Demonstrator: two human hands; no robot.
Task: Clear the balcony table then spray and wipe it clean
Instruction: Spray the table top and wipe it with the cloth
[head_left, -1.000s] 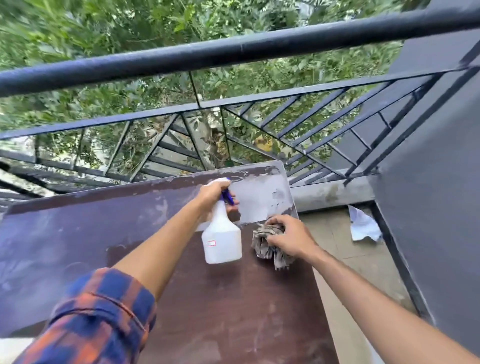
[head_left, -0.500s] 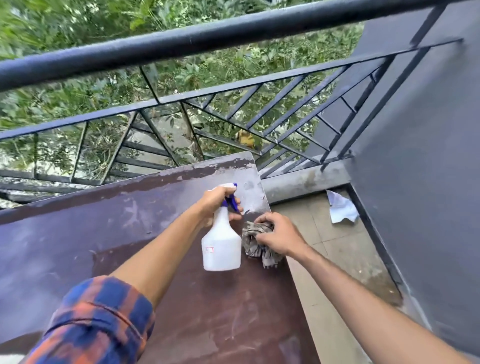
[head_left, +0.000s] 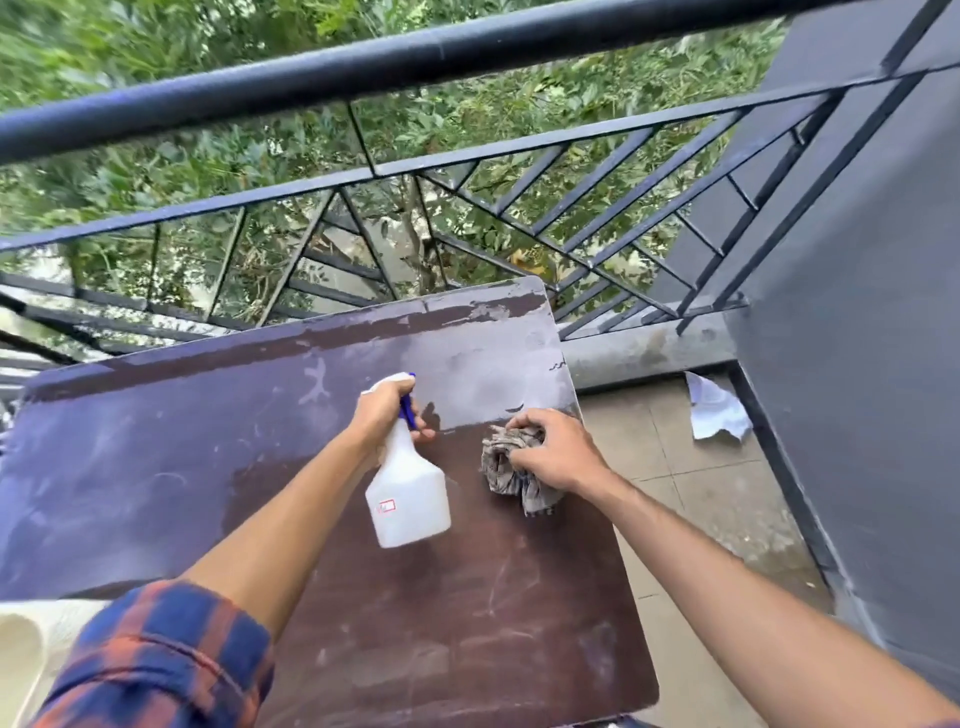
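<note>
A dark brown balcony table with worn pale patches fills the lower middle of the view. My left hand grips the neck of a white spray bottle with a blue trigger, held just above the tabletop. To its right, my right hand holds a crumpled grey cloth pressed on the table near the right edge. The far right corner of the tabletop looks pale and dusty.
A black metal railing runs along the table's far side, with trees beyond. A grey wall stands on the right. A crumpled white paper lies on the tiled floor. A pale object sits at the lower left.
The view has swung a little between frames. My right hand with the cloth has shifted slightly away from the bottle. My left hand keeps its hold on the bottle.
</note>
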